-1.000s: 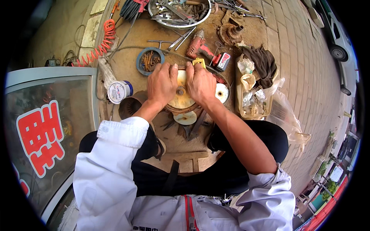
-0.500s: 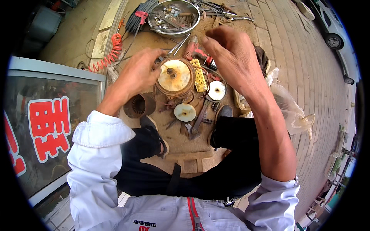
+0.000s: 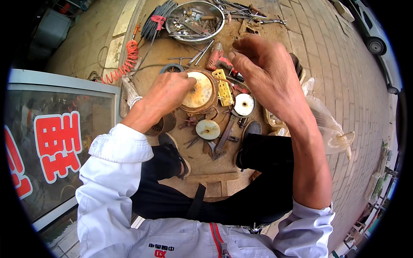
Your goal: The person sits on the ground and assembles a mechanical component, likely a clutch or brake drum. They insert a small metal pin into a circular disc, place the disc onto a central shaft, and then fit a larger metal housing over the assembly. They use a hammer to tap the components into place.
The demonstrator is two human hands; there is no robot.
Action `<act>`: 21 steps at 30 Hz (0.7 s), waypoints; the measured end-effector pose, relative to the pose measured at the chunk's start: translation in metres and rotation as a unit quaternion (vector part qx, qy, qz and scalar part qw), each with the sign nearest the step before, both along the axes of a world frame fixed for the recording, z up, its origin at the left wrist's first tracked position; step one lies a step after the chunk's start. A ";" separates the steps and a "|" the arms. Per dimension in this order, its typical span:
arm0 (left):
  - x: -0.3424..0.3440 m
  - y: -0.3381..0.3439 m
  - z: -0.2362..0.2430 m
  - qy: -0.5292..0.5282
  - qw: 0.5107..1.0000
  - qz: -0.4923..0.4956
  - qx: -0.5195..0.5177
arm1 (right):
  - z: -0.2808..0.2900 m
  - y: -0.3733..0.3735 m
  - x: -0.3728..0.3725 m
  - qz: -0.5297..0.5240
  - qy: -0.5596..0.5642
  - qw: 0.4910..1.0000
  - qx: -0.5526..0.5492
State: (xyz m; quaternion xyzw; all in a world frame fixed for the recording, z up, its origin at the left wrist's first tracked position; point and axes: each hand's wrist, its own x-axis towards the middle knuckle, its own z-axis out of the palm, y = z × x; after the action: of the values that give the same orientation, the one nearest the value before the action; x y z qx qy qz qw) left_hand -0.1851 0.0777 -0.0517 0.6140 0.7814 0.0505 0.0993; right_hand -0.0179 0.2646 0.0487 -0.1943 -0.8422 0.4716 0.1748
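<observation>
My left hand point(image 3: 168, 92) is over the left side of a round rusty machine part point(image 3: 213, 101), its fingers closed near the centre of the pale, rust-stained disc point(image 3: 202, 93) on top. Whatever the fingertips pinch is hidden. A dark ring point(image 3: 172, 67) lies just beyond this hand. My right hand point(image 3: 271, 71) hovers in the air to the right, fingers loosely curled, with a gap between thumb and forefinger and nothing visible in it. Below it are a red power tool point(image 3: 215, 58), a yellow power strip point(image 3: 224, 88) and a small white disc point(image 3: 244, 104).
A metal bowl of tools and hardware point(image 3: 172, 30) stands at the back, beside a black cable coil point(image 3: 151, 21). A red coiled hose point(image 3: 129, 64) and a glass cabinet point(image 3: 64, 81) are left. Near my feet lie another pale disc point(image 3: 208, 129) and a hammer point(image 3: 223, 139).
My left hand has moved rightward onto the disc's middle, covering the central shaft that showed before. The dark ring beyond it now shows more. My right hand is slightly lower, still curled.
</observation>
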 end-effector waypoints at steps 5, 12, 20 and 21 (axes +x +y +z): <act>-0.005 -0.007 0.020 -0.132 0.989 0.026 0.058 | -0.003 0.002 -0.002 0.010 0.003 1.000 0.012; 0.003 -0.020 0.048 -0.407 0.884 0.177 -0.148 | -0.004 0.004 -0.002 0.004 0.042 0.998 0.035; 0.051 -0.039 -0.009 -0.467 0.837 0.124 -0.256 | 0.008 0.007 0.006 0.021 -0.018 0.997 0.079; 0.055 -0.040 -0.024 -0.506 0.812 0.145 -0.252 | 0.014 0.010 0.013 0.027 -0.007 0.999 0.042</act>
State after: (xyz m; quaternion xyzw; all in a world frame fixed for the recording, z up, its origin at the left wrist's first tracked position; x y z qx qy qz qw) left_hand -0.1300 0.0378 -0.0758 0.3345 0.6862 0.1692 0.6234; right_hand -0.0053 0.2751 0.0625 -0.1676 -0.8674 0.4387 0.1644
